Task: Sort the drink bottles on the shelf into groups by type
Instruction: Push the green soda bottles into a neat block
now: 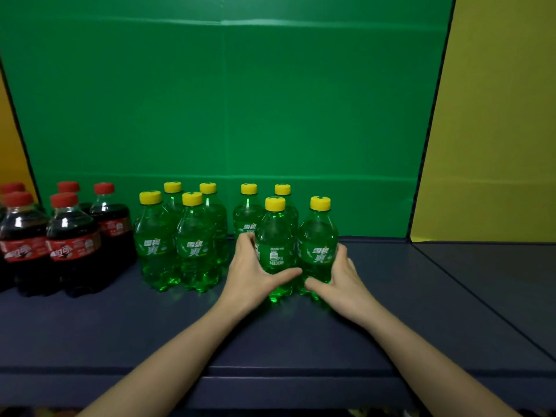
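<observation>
Several green soda bottles with yellow caps stand on the dark blue shelf point(391, 296). My left hand point(251, 276) grips one front bottle point(275, 245), thumb across its lower front. Beside it, my right hand point(340, 276) grips the neighbouring green bottle point(317, 245) from the right. Two more green bottles point(248, 215) stand behind these. A second green cluster point(180, 242) stands to the left. Several dark cola bottles with red caps point(72, 236) are grouped at the far left.
A green back panel point(225, 100) closes the shelf behind the bottles. A yellow side panel point(487, 130) stands at the right, above a bare stretch of shelf. The shelf's front edge point(270, 383) runs below my forearms.
</observation>
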Motion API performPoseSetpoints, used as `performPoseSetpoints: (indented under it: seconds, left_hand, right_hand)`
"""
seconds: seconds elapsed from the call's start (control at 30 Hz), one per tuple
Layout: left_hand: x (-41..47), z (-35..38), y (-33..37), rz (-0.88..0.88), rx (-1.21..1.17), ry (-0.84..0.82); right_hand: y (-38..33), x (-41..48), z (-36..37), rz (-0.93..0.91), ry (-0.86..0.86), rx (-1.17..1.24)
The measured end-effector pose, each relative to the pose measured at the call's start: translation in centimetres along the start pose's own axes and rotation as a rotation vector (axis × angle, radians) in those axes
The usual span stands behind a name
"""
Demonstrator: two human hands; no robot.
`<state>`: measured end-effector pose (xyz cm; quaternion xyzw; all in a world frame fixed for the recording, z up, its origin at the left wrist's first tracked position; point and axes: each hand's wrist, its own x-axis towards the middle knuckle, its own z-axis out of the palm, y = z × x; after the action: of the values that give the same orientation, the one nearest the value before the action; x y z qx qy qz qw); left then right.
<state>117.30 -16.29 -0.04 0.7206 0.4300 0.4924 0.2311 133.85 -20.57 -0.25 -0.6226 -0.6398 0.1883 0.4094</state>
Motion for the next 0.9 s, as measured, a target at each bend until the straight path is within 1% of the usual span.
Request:
performPoseSetpoints:
  seconds: [0.07, 0.13, 0.27, 0.47, 0.6, 0.73, 0.9]
  left_hand:
    - [0.0, -0.3, 0.1, 0.000, -0.012, 0.010]
    - [-0.1, -0.9, 0.0, -0.015, -0.051, -0.018]
    - [-0.6, -1.6, -0.1, -0.041, -0.086, -0.093]
    - [-0.3, -1.6, -0.3, -0.039, 0.035, 0.000]
    - [-0.5, -2.2, -0.8, -0.033, 0.022, -0.015]
    - [-1.1, -3.3, -1.1, 0.010, 0.055, -0.034]
    - [-1.6, -3.8, -1.4, 0.083, 0.135, 0.009]
  right_hand:
    - [0.0, -0.1, 0.1, -0.007, -0.003, 0.080]
    - [0.1, -0.4, 0.2, -0.021, -0.019, 0.121]
    - [0.1, -0.7, 0.3, -0.065, -0.004, 0.114]
    - [0.1, -1.1, 0.3, -0.077, 0.009, 0.088]
    - [0.0, -1.2, 0.3, -0.098, 0.026, 0.079]
    - [-0.6, -1.3, 0.9, -0.119, 0.006, 0.083]
    - [-1.2, -0.7, 2.3, -0.134, 0.031, 0.050]
